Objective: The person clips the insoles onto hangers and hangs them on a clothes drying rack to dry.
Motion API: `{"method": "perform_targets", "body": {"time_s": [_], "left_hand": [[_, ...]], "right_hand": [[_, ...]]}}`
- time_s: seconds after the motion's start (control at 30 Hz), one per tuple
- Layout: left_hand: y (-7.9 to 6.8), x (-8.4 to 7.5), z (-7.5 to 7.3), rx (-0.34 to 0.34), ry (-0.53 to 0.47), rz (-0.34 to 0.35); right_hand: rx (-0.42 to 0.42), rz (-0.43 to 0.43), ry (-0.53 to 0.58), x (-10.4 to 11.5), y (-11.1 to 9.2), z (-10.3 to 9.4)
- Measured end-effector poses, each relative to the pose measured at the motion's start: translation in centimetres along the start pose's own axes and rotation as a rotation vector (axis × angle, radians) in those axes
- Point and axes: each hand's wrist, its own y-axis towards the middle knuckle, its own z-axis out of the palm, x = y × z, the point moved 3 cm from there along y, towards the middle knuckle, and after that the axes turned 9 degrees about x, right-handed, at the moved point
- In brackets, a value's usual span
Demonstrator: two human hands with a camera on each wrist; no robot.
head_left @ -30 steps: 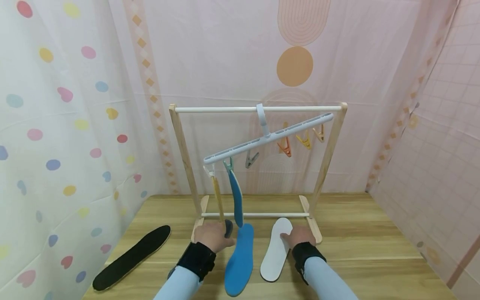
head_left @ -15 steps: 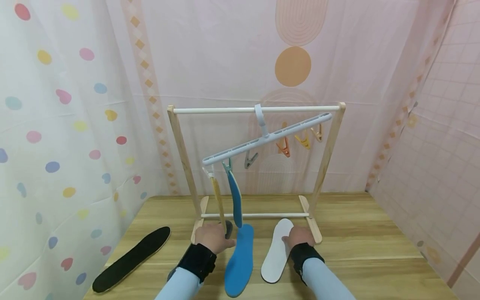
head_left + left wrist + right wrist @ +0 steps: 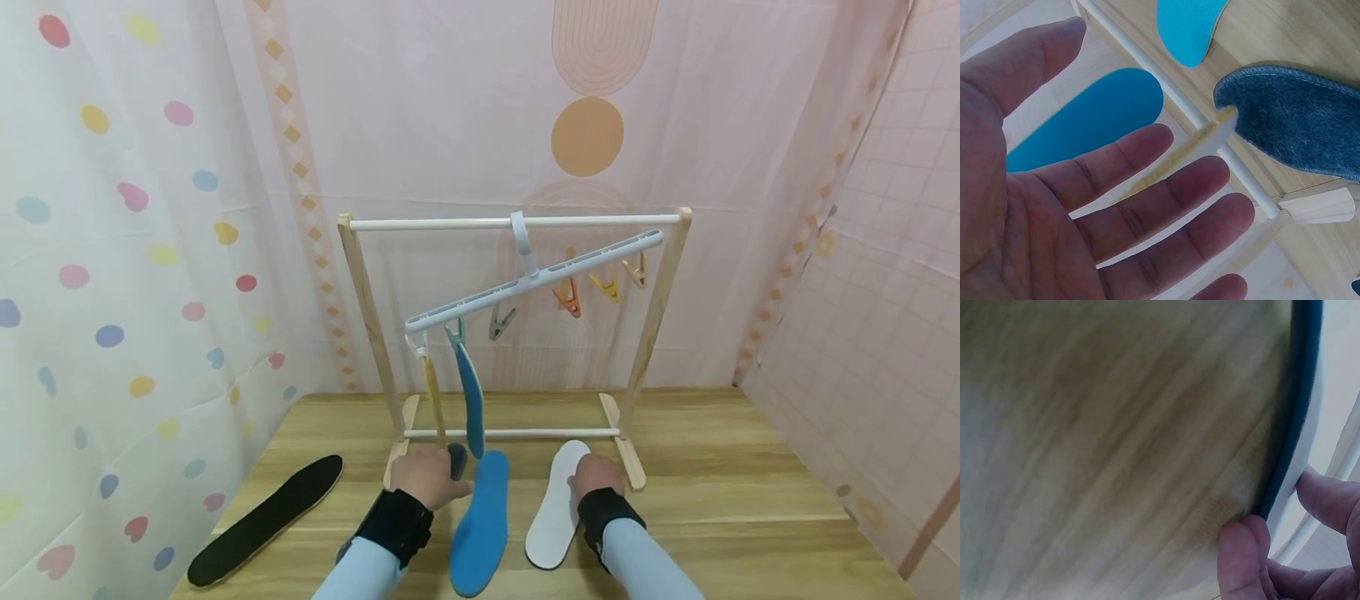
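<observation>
My right hand (image 3: 598, 475) is at the right edge of a white insole (image 3: 555, 508) on the table. In the right wrist view, thumb and finger pinch the edge of that insole (image 3: 1294, 425); its rim looks dark blue. My left hand (image 3: 429, 477) has its fingers spread and holds nothing. Beside it, a yellowish insole (image 3: 434, 392) hangs edge-on from a white clip. A blue insole (image 3: 471, 404) hangs from a green clip. Partly hidden by the left hand lies a dark grey fleecy insole (image 3: 1291, 122). A flat blue insole (image 3: 480, 525) lies between the hands.
A light blue clip hanger (image 3: 536, 277) tilts down leftward from the white rail (image 3: 427, 224) of a wooden rack (image 3: 656, 325). Grey (image 3: 502, 322), orange (image 3: 567, 298), yellow (image 3: 606, 286) and beige clips (image 3: 636, 271) dangle with nothing in them. A black insole (image 3: 266, 521) lies left.
My right hand has shifted slightly left, closer over the white insole's edge, and that insole has turned or slid a little. The left hand stays spread in nearly the same place.
</observation>
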Motion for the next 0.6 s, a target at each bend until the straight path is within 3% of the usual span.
{"method": "perform_targets", "body": {"time_s": [0.37, 0.6], "left_hand": [[-0.1, -0.28, 0.01, -0.006, 0.002, 0.004], [-0.16, -0.49, -0.04, -0.002, 0.02, -0.006]], "right_hand": [[-0.092, -0.006, 0.082, 0.26, -0.19, -0.05], [-0.064, 0.02, 0.153, 0.11, -0.21, 0.03]]}}
